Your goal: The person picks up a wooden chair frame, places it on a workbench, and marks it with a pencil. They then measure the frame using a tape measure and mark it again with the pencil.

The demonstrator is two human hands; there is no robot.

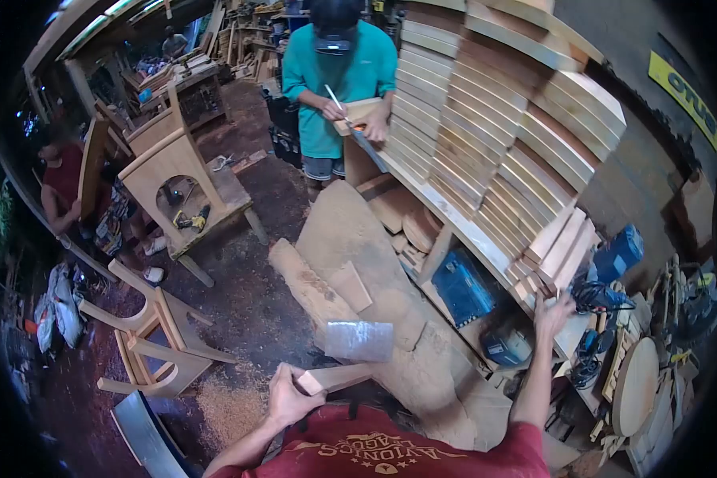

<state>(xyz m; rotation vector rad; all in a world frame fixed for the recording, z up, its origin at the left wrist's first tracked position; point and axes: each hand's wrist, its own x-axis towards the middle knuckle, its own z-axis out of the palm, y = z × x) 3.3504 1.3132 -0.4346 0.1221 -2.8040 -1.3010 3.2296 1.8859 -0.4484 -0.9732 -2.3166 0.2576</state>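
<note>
My left hand (287,397) is closed around one end of a short wooden piece (336,378), held low in front of my shirt. Stretched out to the right, my right hand (553,315) grips the near end of a wooden piece (567,253) at the edge of the stacked wood. Its fingertips are partly hidden among the ends. Rows of stacked boards (486,119) cover the bench beyond it. A rectangular block with a shiny top (359,341) sits just ahead of my left hand, beside a flat wooden offcut (349,287).
Across the bench, a person in a teal shirt (338,88) marks a board. Another person (64,179) holds wood at far left. Wooden chair frames (163,342) stand left, near a low table (227,195) with a drill. Blue tool cases (462,287) sit under the bench.
</note>
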